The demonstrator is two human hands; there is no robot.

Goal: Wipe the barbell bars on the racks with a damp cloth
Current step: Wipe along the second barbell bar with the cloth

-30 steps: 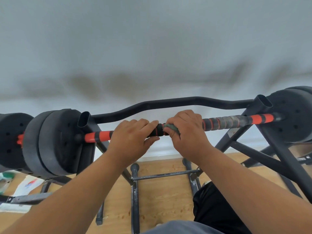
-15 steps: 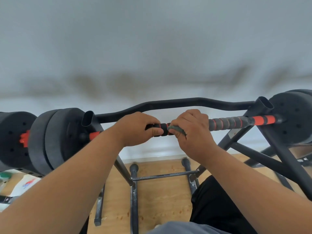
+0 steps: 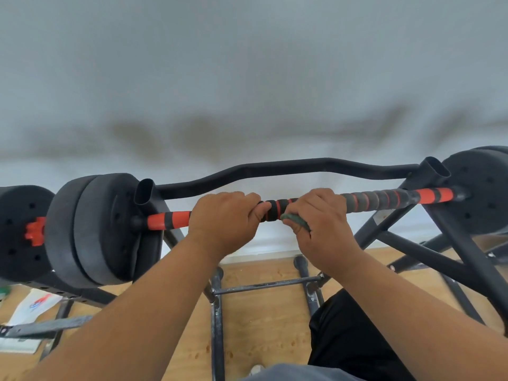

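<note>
step: mid-wipe on the barbell bar (image 3: 384, 198), at the black-and-orange foam grip near mid-span; judged well short of done, since the curved black bar (image 3: 275, 169) just behind shows no cloth on it.
barbell bar: lying across the rack uprights (image 3: 144, 192), weight plates (image 3: 104, 229) at both ends, orange collar nut (image 3: 34, 231) outboard of the left plates.
left hand (image 3: 222, 215): clenched over the bar just left of centre, thumb tip against the foam; looks like a steadying hold, no cloth visible in it.
right hand (image 3: 319, 215): wrapped around the bar just right of centre, green cloth (image 3: 297, 221) bunched under the fingers, a fold poking out on the side facing the left hand.
gap: short bare stretch of foam between the two hands.
next move, judged: slide the cloth hand along the ribbed grey-and-orange section toward the right plate, keep squeeze on so the cloth stays wrapped; shift the left hand to expose the part under it; then the curved bar.
risk, judged: bar may roll in the rack cradles if the steadying hand lets go.
hidden: most of the cloth, inside the right fist; dampness not readable; bar surface under both palms.
cut off: right plate and outermost left plate run off frame; rack feet partly out of view.
unclear: white printed packaging (image 3: 33, 303) on the floor below the left plates, print not legible.
</note>
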